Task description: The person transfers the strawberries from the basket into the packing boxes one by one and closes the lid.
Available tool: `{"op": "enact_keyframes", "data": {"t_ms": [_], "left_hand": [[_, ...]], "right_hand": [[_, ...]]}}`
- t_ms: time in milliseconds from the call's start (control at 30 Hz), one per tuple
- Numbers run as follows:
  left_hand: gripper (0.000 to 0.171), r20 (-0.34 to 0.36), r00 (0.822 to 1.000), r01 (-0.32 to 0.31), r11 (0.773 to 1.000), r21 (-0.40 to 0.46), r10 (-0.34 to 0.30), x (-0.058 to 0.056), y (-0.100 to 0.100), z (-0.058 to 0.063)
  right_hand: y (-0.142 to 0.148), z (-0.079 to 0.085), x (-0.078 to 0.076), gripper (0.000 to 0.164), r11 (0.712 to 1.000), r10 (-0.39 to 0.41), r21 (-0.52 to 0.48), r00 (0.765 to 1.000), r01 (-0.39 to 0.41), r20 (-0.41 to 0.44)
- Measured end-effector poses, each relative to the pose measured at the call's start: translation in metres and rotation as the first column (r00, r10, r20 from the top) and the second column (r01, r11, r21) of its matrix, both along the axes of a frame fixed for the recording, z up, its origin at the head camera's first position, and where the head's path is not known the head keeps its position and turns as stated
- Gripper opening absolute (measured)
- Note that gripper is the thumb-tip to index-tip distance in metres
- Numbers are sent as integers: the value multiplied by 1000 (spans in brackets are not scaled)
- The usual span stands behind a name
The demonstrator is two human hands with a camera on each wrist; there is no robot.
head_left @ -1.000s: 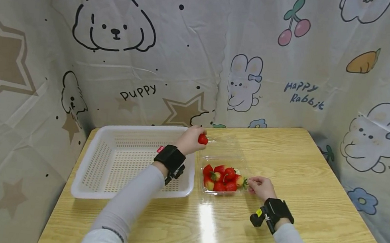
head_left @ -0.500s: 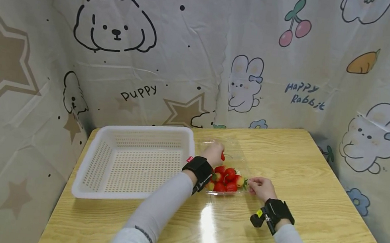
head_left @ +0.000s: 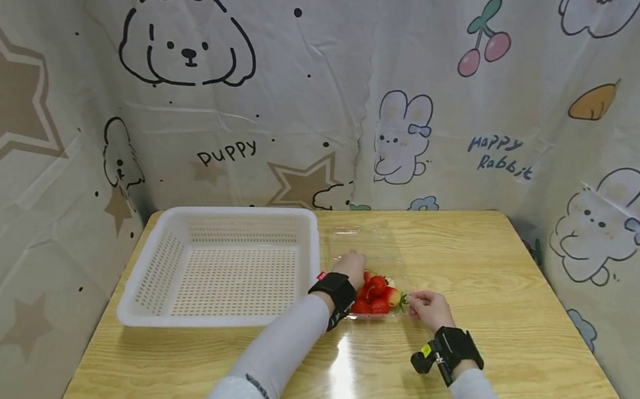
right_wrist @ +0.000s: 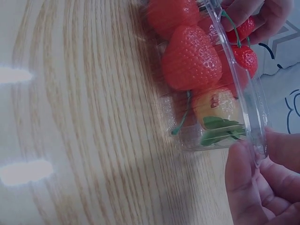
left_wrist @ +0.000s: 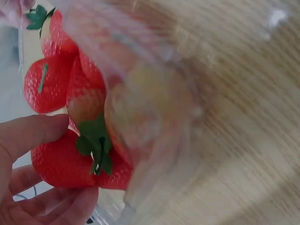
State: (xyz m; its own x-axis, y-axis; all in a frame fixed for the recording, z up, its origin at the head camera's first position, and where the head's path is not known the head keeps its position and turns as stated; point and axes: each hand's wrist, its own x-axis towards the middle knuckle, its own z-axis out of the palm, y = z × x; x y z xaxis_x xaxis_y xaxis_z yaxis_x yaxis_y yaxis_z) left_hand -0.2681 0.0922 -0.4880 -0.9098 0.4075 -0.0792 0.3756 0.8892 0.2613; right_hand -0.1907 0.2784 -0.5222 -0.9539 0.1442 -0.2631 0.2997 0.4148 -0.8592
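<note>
My left hand (head_left: 350, 267) is down in the clear plastic box of strawberries, its wrist hiding the box's left side in the head view. In the left wrist view, the thumb and fingers grip a red strawberry (left_wrist: 61, 161) from either side, close to another one's green leaves (left_wrist: 96, 143). At the right end of the clear box (right_wrist: 255, 122), my right hand (head_left: 429, 309) pinches the plastic rim between thumb and fingers. Several red fruits (head_left: 378, 295) fill the box; one beside the right hand is yellowish with green leaves (right_wrist: 220, 129).
A white perforated basket (head_left: 136, 271) stands to the left of the box. The box's clear lid (head_left: 371, 241) lies folded back behind it. All rest on a wooden table (head_left: 499, 292), with a printed curtain (head_left: 325, 49) along the back and sides.
My left hand, holding a red fruit, has moved from over the basket's right edge, rightward and down into the box. My right hand has stayed at the box's right rim.
</note>
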Motion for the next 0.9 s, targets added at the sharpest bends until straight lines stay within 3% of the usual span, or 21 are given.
{"op": "enact_keyframes", "data": {"t_ms": [200, 367, 500, 567, 700, 733, 767, 833, 900], "left_hand": [[7, -66, 998, 10, 999, 51, -7, 3, 5, -14], [5, -195, 980, 56, 998, 40, -47, 4, 4, -24], [6, -238, 968, 79, 997, 10, -74, 4, 3, -27], [6, -208, 975, 84, 996, 13, -80, 3, 3, -26], [4, -58, 995, 81, 996, 46, -78, -9, 5, -33], [1, -79, 992, 102, 991, 90, -95, -19, 4, -48], [4, -45, 994, 99, 990, 101, -95, -22, 4, -50], [8, -11, 997, 83, 989, 125, -82, -26, 1, -50], [8, -30, 998, 53, 987, 154, -49, -22, -4, -39]], "right_hand": [[1, -2, 0, 25, 1000, 1, 6, 1000, -1, 1], [0, -2, 1, 25, 1000, -1, 8, 1000, 1, -3], [-1, -1, 1, 25, 1000, 1, 10, 1000, -1, -9], [0, -1, 1, 25, 1000, 1, 3, 1000, -1, -15], [2, -2, 2, 27, 999, 18, -32, 999, -19, -47], [3, -4, 3, 27, 998, 35, -52, 997, -39, -73], [4, -3, 4, 28, 997, 40, -59, 996, -45, -80], [4, -3, 4, 30, 997, 50, -61, 995, -55, -88], [3, -3, 4, 28, 998, 39, -53, 996, -43, -75]]}}
